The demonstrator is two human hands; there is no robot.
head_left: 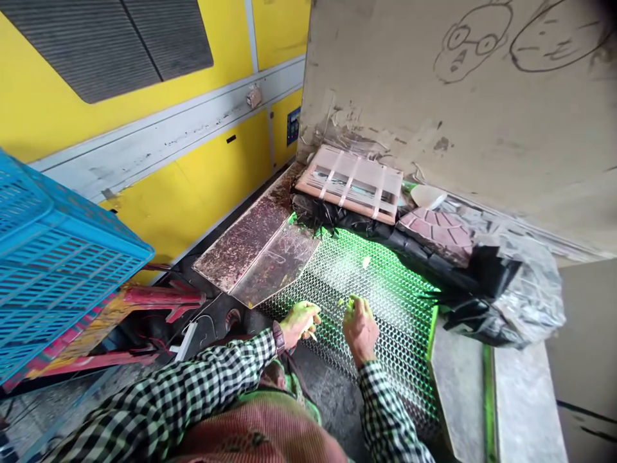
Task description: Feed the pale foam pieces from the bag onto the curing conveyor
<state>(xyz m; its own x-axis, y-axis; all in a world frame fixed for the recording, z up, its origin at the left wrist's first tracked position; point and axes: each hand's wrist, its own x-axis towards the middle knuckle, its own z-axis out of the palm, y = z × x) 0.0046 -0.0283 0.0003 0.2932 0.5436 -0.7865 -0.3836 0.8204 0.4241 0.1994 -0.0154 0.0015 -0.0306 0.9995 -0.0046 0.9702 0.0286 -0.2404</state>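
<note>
Both my hands rest on a metal honeycomb grid (385, 302) lit green from below. My left hand (299, 321) is curled closed near the grid's front left edge, with a thin pale stick-like piece poking out of it. My right hand (359, 326) lies just to its right, fingers bent together over small pale bits on the grid. Another small pale piece (366, 262) sits alone further back on the mesh. Checked sleeves cover both arms.
A dirty clear sheet (277, 263) and a stained panel (241, 244) lean at the grid's left. Behind stand a taped wooden frame (351, 183), black plastic (434, 257), a pink disc (438, 228) and crumpled clear wrap (535, 289). A blue crate (53, 270) is left; a raised lid (457, 96) is above.
</note>
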